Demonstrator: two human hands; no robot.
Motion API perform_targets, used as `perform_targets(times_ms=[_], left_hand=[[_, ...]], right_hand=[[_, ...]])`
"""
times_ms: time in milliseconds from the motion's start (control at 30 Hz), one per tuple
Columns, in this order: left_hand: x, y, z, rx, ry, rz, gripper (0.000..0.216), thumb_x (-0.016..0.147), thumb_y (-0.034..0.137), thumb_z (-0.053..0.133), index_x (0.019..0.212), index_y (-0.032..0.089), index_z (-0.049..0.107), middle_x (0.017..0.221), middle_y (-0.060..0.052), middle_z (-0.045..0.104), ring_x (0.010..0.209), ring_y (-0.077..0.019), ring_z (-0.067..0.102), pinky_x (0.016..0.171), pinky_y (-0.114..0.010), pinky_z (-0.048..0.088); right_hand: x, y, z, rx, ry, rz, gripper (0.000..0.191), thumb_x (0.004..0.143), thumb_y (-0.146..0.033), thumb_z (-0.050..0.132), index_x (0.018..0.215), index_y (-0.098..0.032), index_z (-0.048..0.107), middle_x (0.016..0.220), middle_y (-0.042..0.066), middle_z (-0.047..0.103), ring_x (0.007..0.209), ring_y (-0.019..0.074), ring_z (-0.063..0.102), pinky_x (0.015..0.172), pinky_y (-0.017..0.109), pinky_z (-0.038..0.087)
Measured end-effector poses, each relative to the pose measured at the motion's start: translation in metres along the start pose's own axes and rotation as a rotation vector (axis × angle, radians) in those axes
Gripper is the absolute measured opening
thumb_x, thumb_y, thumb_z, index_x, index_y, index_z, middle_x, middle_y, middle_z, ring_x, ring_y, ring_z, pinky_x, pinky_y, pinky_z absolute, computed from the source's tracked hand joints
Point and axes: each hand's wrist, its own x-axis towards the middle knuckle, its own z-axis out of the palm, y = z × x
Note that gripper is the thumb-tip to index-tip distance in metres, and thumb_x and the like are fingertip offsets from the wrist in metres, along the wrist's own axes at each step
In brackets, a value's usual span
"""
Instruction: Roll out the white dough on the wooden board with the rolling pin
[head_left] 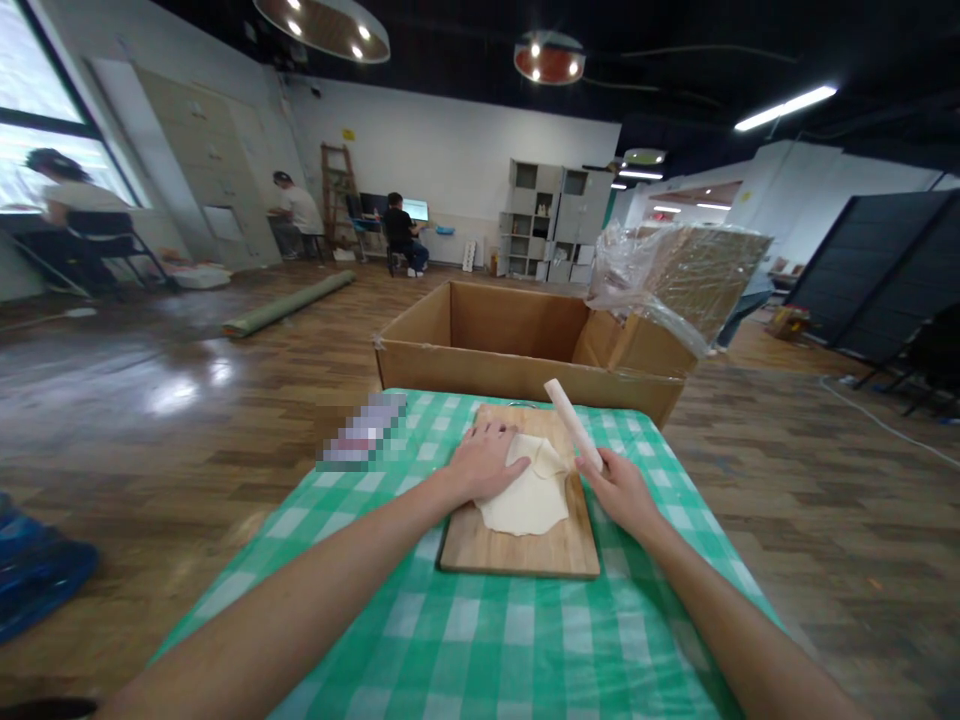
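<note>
A thin sheet of pale dough [525, 505] lies on a wooden cutting board [517, 555], with a fold or flap at its upper right. My left hand [486, 462] rests with fingers spread across the dough's upper left and the board. In my right hand [621, 490], a light wooden rolling pin [571, 422] is gripped near its lower end. It is tilted up and to the left, over the board's right edge. My right thumb is close to the dough's right edge; whether they touch I cannot tell.
A green-and-white checked cloth [480, 640] covers the table. A pixelated object [364, 432] is at its far left corner. Beyond the table stands a big cardboard box [525, 370], with a plastic-wrapped carton [697, 270] at its right. Several people sit farther back.
</note>
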Motion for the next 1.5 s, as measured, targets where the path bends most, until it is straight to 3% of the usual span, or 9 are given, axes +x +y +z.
perform_targets(times_ms=[200, 333, 533, 700, 833, 933, 1033, 1167, 1500], left_hand=[[0.038, -0.007, -0.037, -0.264, -0.171, 0.006, 0.033, 0.075, 0.050, 0.075, 0.088, 0.020, 0.074, 0.104, -0.011, 0.075, 0.105, -0.0339, 0.067, 0.096, -0.043, 0.049], [0.043, -0.010, -0.046, -0.403, -0.176, 0.013, 0.032, 0.081, 0.049, 0.066, 0.094, 0.021, 0.073, 0.100, -0.004, 0.076, 0.095, -0.0266, 0.068, 0.080, -0.033, 0.051], [0.019, -0.015, -0.021, -0.505, -0.216, -0.133, 0.043, 0.089, 0.055, 0.060, 0.093, 0.013, 0.070, 0.086, -0.009, 0.074, 0.075, -0.0243, 0.069, 0.061, -0.030, 0.049], [0.008, -0.026, -0.033, -0.352, -0.196, -0.180, 0.034, 0.083, 0.051, 0.069, 0.072, 0.019, 0.067, 0.070, -0.005, 0.068, 0.072, -0.0249, 0.067, 0.066, -0.032, 0.048], [0.013, -0.035, -0.062, -0.150, 0.090, -0.247, 0.038, 0.100, 0.046, 0.045, 0.082, 0.021, 0.068, 0.087, -0.011, 0.072, 0.093, -0.0282, 0.068, 0.084, -0.038, 0.049], [0.028, -0.034, -0.062, -0.055, 0.260, -0.025, 0.041, 0.106, 0.039, 0.034, 0.110, 0.019, 0.069, 0.112, -0.013, 0.073, 0.113, -0.0260, 0.066, 0.103, -0.039, 0.048], [0.046, -0.028, -0.038, -0.019, 0.148, 0.250, 0.045, 0.106, 0.039, 0.035, 0.131, 0.017, 0.065, 0.139, -0.014, 0.067, 0.138, -0.0263, 0.056, 0.120, -0.044, 0.037], [0.065, -0.028, -0.003, 0.003, 0.020, 0.313, 0.045, 0.106, 0.041, 0.037, 0.135, 0.022, 0.066, 0.151, -0.011, 0.062, 0.150, -0.0297, 0.046, 0.126, -0.053, 0.028], [0.069, -0.046, 0.021, -0.044, -0.025, 0.212, 0.045, 0.109, 0.044, 0.036, 0.130, 0.021, 0.069, 0.153, -0.015, 0.058, 0.143, -0.0351, 0.053, 0.118, -0.052, 0.040]], right_hand=[[0.010, -0.017, -0.020, 0.244, -0.038, 0.216, 0.037, 0.092, -0.059, 0.055, 0.087, -0.023, 0.056, 0.057, -0.007, 0.051, 0.040, 0.0129, 0.047, 0.038, 0.024, 0.032], [0.010, -0.031, -0.041, 0.342, -0.056, 0.235, 0.035, 0.091, -0.058, 0.059, 0.085, -0.025, 0.051, 0.054, -0.010, 0.048, 0.035, 0.0111, 0.043, 0.032, 0.023, 0.032], [0.023, -0.040, -0.046, 0.368, -0.066, 0.211, 0.037, 0.094, -0.060, 0.053, 0.085, -0.024, 0.052, 0.056, -0.009, 0.048, 0.036, 0.0110, 0.043, 0.034, 0.023, 0.031], [0.036, -0.051, -0.026, 0.018, -0.121, -0.025, 0.041, 0.101, -0.054, 0.044, 0.081, -0.022, 0.058, 0.068, 0.000, 0.063, 0.058, 0.0159, 0.058, 0.050, 0.025, 0.035], [0.038, -0.062, -0.009, -0.301, -0.180, -0.197, 0.031, 0.103, -0.046, 0.051, 0.095, -0.020, 0.067, 0.087, 0.007, 0.073, 0.077, 0.0210, 0.066, 0.062, 0.028, 0.037], [0.036, -0.062, 0.003, -0.471, -0.244, -0.221, 0.030, 0.105, -0.043, 0.050, 0.104, -0.021, 0.071, 0.102, 0.011, 0.073, 0.087, 0.0233, 0.068, 0.071, 0.030, 0.043], [0.035, -0.053, 0.014, -0.570, -0.241, -0.300, 0.041, 0.109, -0.046, 0.042, 0.132, -0.023, 0.067, 0.122, 0.016, 0.068, 0.109, 0.0276, 0.066, 0.091, 0.036, 0.047], [0.043, -0.035, 0.023, -0.661, -0.237, -0.348, 0.056, 0.111, -0.048, 0.032, 0.160, -0.024, 0.044, 0.146, 0.019, 0.059, 0.129, 0.0307, 0.056, 0.106, 0.045, 0.043], [0.068, -0.033, 0.028, -0.631, -0.279, -0.345, 0.053, 0.112, -0.042, 0.023, 0.144, -0.020, 0.059, 0.141, 0.017, 0.065, 0.119, 0.0299, 0.067, 0.098, 0.042, 0.050]])
